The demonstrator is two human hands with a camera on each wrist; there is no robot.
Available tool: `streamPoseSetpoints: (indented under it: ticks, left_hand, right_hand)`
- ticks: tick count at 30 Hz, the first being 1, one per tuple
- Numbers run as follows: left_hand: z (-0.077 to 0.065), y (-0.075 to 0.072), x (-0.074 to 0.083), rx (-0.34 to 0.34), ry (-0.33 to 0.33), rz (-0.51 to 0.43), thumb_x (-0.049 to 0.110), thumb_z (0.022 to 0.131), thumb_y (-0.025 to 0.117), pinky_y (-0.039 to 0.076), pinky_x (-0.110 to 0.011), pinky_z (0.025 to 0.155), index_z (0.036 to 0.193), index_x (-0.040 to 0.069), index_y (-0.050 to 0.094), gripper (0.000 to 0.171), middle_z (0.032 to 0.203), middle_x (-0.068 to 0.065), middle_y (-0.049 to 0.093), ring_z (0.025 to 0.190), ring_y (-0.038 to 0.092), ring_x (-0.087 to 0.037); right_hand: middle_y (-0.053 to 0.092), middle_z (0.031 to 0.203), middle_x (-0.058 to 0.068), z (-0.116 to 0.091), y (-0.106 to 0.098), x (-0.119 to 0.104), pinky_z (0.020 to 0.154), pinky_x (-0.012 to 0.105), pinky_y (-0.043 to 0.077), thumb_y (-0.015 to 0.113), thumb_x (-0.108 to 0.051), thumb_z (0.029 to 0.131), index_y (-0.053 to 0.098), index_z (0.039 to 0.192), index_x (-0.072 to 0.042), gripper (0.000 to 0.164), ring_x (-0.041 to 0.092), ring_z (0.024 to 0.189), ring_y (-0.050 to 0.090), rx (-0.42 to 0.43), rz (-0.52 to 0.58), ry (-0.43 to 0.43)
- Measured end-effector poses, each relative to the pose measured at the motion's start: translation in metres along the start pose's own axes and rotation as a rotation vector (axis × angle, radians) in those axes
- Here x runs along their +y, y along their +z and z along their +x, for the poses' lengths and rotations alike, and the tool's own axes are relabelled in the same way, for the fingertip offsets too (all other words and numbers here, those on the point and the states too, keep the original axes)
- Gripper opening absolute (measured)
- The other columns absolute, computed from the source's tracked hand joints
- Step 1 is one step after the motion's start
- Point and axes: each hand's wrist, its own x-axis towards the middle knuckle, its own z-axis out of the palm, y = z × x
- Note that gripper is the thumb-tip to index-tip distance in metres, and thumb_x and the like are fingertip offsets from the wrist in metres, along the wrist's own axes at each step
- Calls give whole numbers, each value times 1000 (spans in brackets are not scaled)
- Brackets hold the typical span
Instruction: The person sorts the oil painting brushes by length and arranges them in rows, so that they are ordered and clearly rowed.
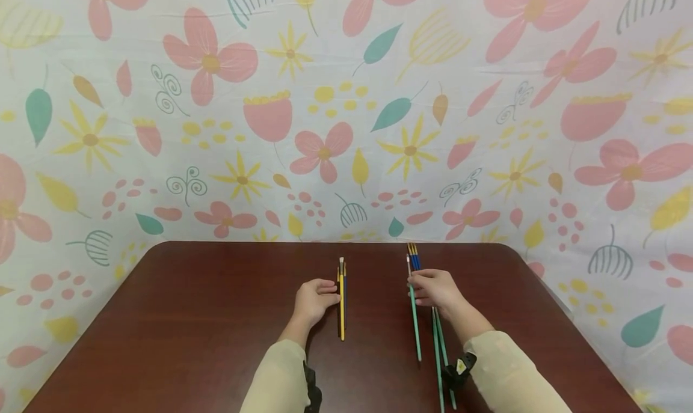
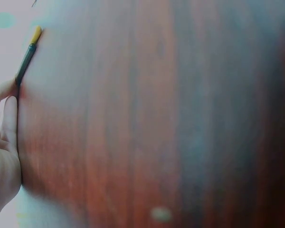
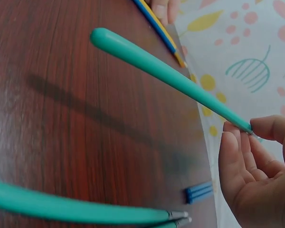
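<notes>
My right hand (image 1: pixel 435 290) pinches a green paintbrush (image 3: pixel 152 66) near its bristle end, between thumb and fingertips. The brush's rounded handle end is raised over the table, and its shadow falls below it. Two more green paintbrushes (image 1: pixel 440 353) lie under my right wrist, and several blue paintbrushes (image 1: pixel 414 256) lie just beyond the hand. My left hand (image 1: pixel 314 303) rests beside a small row of paintbrushes, fingertips touching its left side. A yellow-handled paintbrush (image 1: pixel 342 317) lies in that row with a blue one and a dark one (image 2: pixel 26 64).
The dark brown wooden table (image 1: pixel 216 329) has rounded far corners. Behind it hangs a white cloth (image 1: pixel 325 208) printed with flowers and leaves, close to the table's far edge. A black strap (image 1: pixel 459 368) sits on the right sleeve.
</notes>
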Motion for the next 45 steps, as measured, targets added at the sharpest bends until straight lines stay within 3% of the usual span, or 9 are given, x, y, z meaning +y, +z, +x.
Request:
streamPoseSetpoints:
  ticks: [14, 23, 31, 45]
  left_hand:
    - [1, 1, -1, 6, 11, -13, 7, 82, 72, 57, -35, 80, 112, -1, 64, 32, 109, -15, 69, 97, 68, -25]
    - [3, 1, 1, 20, 10, -7, 8, 82, 73, 57, -35, 80, 112, 1, 65, 32, 109, -14, 70, 98, 68, -25]
    - [5, 0, 1, 16, 12, -21, 6, 81, 73, 57, -34, 80, 111, 0, 65, 32, 108, -14, 69, 97, 68, -25]
    - [2, 1, -3, 10, 14, -9, 7, 81, 73, 57, -34, 79, 111, 0, 65, 31, 108, -14, 70, 96, 68, -25]
  right_hand:
    - [69, 100, 12, -9, -28, 7, 66, 32, 59, 56, -19, 94, 50, 130, 10, 47, 13, 73, 66, 3, -41, -30]
    - [68, 106, 21, -15, -46, 10, 68, 33, 59, 53, -19, 95, 48, 130, 11, 46, 17, 78, 68, -19, -110, -58]
    - [70, 97, 10, -19, -55, 14, 66, 32, 59, 52, -18, 94, 46, 132, 12, 48, 13, 74, 66, -23, -100, -34]
    - [70, 101, 14, -32, -61, 36, 65, 32, 58, 51, -16, 95, 47, 129, 13, 45, 15, 73, 66, -13, -108, 4]
